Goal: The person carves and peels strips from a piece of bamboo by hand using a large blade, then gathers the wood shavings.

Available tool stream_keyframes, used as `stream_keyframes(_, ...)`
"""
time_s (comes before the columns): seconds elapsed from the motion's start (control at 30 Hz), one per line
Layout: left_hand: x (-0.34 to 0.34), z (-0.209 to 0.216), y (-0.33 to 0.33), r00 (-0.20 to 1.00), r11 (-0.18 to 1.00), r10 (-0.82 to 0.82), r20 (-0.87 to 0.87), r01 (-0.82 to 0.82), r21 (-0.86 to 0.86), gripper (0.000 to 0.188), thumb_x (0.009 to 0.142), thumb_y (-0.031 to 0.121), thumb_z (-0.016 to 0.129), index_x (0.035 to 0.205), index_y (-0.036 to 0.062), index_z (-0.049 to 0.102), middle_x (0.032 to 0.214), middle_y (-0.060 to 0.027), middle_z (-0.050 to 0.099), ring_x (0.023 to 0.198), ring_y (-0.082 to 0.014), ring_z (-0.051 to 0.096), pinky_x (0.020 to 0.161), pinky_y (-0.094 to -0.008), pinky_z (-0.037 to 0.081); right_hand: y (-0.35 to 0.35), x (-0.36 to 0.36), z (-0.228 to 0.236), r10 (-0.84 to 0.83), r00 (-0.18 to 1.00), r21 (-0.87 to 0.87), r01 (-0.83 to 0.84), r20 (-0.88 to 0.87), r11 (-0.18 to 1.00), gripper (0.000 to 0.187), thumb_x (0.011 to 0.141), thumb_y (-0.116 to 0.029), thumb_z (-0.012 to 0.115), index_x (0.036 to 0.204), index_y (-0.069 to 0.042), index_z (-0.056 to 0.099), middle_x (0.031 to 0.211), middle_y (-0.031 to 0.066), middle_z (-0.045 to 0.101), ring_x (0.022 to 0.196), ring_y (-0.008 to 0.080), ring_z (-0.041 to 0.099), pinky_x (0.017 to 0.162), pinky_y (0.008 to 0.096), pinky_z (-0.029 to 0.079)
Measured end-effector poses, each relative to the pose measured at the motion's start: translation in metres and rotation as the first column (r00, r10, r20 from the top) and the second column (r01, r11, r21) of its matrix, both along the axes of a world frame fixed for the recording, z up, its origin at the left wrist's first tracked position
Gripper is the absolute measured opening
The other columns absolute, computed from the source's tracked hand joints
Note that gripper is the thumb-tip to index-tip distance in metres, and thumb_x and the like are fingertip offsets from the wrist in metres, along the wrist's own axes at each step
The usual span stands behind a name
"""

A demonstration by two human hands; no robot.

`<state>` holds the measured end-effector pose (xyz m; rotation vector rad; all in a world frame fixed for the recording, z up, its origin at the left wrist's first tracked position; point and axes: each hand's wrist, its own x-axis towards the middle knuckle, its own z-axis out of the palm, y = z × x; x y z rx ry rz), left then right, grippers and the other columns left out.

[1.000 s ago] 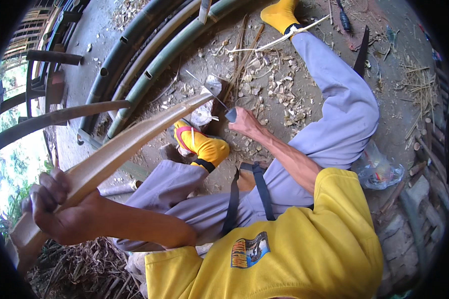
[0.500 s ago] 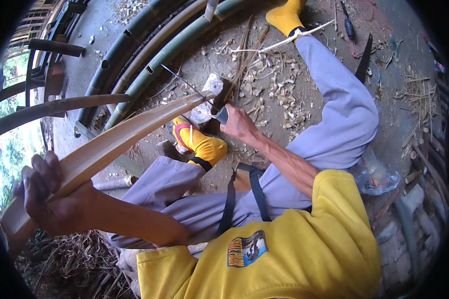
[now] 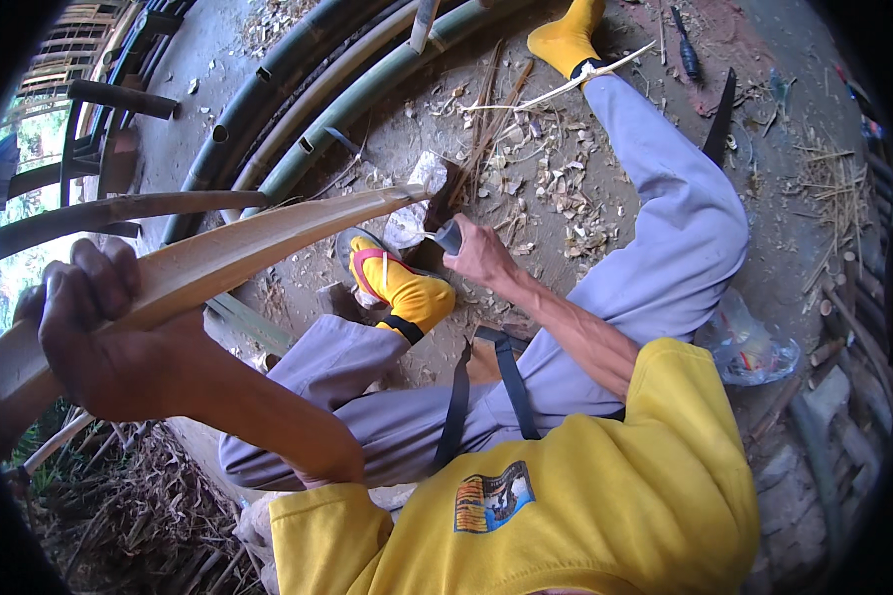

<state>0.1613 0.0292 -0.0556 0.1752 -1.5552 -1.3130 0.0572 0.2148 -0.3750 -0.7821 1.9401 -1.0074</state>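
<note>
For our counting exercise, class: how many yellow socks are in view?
2: the upper sock at the picture's top, the other sock near the centre, just below the pale block.

Chip-strewn floor [image 3: 607,171] between wooden block [image 3: 429,169] and right leg [image 3: 683,210] is passable; the slanting plank [image 3: 258,248] bars the left.

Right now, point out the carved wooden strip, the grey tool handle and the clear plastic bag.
Carved wooden strip [image 3: 258,246]: head view, middle of its pale face.
Grey tool handle [image 3: 448,237]: head view, its exposed end.
Clear plastic bag [image 3: 752,351]: head view, its crumpled middle.
</note>
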Motion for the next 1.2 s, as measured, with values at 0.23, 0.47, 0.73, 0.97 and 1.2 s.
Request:
stream_keyframes(0.23,-0.022,-0.018,0.012,0.922,0.927,0.359,0.141,-0.370,0.059,0.040,0.076,0.007,0.060,0.113,-0.0012,0.048,0.094,-0.0131,0.057,0.085,-0.0252,0.060,0.073,-0.0333,0.052,0.003,-0.027,-0.064,-0.036,0.999,0.235,0.031,0.019,0.972,0.040,0.063,-0.021,0.070,0.091,0.002,0.054,0.082,0.0209,0.063,0.078,0.0325,0.064,0.068,0.0397,0.050)
stream_keyframes(0.47,-0.013,-0.214,0.033,0.756,0.921,-0.245,0.607,-0.014,0.389,0.058,0.070,0.000,0.073,0.121,0.0052,0.046,0.122,-0.0082,0.049,0.112,-0.0200,0.049,0.100,-0.0377,0.038,0.002,-0.016,-0.049,-0.029,0.998,0.176,0.017,0.062,0.984,0.054,0.071,-0.033,0.069,0.106,-0.002,0.043,0.088,0.0240,0.061,0.081,0.0405,0.061,0.069,0.0459,0.049)
stream_keyframes(0.73,-0.022,-0.231,0.040,0.721,0.967,0.231,0.653,-0.242,-0.076,0.028,0.076,0.001,0.069,0.101,0.0002,0.056,0.099,-0.0104,0.062,0.092,-0.0166,0.062,0.080,-0.0276,0.052,0.001,-0.010,-0.056,-0.028,0.997,0.099,0.020,0.075,0.995,0.050,0.074,-0.034,0.067,0.103,-0.002,0.042,0.084,0.0234,0.061,0.079,0.0407,0.061,0.067,0.0466,0.048)
stream_keyframes(0.97,-0.016,-0.237,0.041,0.712,0.933,0.250,0.656,-0.359,0.033,0.026,0.074,0.002,0.071,0.096,0.0027,0.058,0.087,-0.0073,0.066,0.085,-0.0140,0.063,0.077,-0.0264,0.051,0.001,-0.006,-0.069,-0.108,0.990,0.100,0.099,0.093,0.990,0.060,0.073,-0.036,0.068,0.114,0.000,0.042,0.090,0.0261,0.061,0.084,0.0415,0.061,0.072,0.0453,0.049)
stream_keyframes(1.2,-0.011,-0.218,0.030,0.755,0.948,0.001,0.655,-0.209,0.239,0.050,0.075,0.000,0.069,0.121,0.0022,0.050,0.107,-0.0128,0.061,0.101,-0.0190,0.059,0.088,-0.0304,0.048,0.008,-0.015,-0.072,-0.135,0.977,0.099,0.120,0.167,0.988,0.058,0.073,-0.035,0.068,0.112,0.000,0.044,0.090,0.0255,0.061,0.086,0.0404,0.061,0.073,0.0451,0.048)
